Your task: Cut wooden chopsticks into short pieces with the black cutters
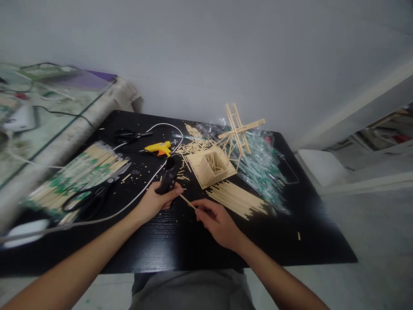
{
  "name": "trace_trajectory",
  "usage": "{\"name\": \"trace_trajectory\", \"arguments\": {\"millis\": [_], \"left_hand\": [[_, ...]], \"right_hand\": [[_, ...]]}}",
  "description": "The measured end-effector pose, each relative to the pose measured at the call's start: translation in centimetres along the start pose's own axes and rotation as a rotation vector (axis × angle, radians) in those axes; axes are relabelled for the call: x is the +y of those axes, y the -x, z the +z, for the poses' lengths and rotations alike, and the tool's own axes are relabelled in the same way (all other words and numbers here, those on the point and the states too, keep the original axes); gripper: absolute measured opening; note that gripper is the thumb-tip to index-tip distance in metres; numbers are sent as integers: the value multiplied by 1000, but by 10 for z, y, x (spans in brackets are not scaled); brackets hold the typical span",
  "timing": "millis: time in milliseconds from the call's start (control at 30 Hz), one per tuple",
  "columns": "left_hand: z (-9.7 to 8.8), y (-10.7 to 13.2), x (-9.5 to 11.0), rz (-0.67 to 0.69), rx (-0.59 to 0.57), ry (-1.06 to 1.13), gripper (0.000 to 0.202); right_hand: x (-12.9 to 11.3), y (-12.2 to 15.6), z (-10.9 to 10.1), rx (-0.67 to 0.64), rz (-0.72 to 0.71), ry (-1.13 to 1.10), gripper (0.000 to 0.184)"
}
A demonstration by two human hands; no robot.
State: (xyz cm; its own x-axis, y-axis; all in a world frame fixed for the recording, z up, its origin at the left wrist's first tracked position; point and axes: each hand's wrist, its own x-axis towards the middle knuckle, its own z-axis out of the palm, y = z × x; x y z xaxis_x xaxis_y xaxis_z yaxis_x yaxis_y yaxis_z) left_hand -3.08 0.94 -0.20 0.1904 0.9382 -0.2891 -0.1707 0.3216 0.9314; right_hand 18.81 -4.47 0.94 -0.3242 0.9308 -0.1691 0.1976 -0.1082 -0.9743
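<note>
My left hand (161,200) is closed around a black handheld tool (168,177) whose exact kind I cannot make out. Between the thumb and fingertips of my right hand (217,219) is a thin wooden stick (188,201). Its far end reaches my left thumb, close to the tool. Just beyond my hands stands a small wooden windmill model (206,165) with a square base, a hollow tapered body and crossed lattice sails (238,129). A row of loose wooden sticks (237,199) lies right of my right hand.
A yellow glue gun (159,148), black-handled scissors (97,191) and another black-handled tool (132,135) lie left. Bundled sticks in wrappers (77,176), a white cable (129,202), cut stick pieces (196,144) and crumpled plastic wrappers (264,168) cover parts of the black table (277,241).
</note>
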Motion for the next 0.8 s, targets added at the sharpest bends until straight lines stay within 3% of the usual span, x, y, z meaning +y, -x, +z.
{"name": "trace_trajectory", "arguments": {"millis": [167, 300, 433, 600, 700, 800], "left_hand": [[2, 1, -1, 58, 46, -149, 26], [6, 4, 11, 245, -13, -341, 23], [13, 7, 49, 436, -7, -499, 17], [32, 7, 108, 489, 51, -525, 16], [39, 5, 124, 535, 116, -559, 20], [37, 2, 126, 634, 129, -706, 25]], "right_hand": [[-3, -14, -3, -61, -38, 43, 21], [-19, -28, -8, -57, -126, 120, 17], [-54, -40, -22, 18, -259, 146, 18], [-98, -46, -38, 170, -435, 90, 19], [-110, -46, -41, 272, -489, 84, 17], [-113, -46, -42, 299, -515, 36, 12]]}}
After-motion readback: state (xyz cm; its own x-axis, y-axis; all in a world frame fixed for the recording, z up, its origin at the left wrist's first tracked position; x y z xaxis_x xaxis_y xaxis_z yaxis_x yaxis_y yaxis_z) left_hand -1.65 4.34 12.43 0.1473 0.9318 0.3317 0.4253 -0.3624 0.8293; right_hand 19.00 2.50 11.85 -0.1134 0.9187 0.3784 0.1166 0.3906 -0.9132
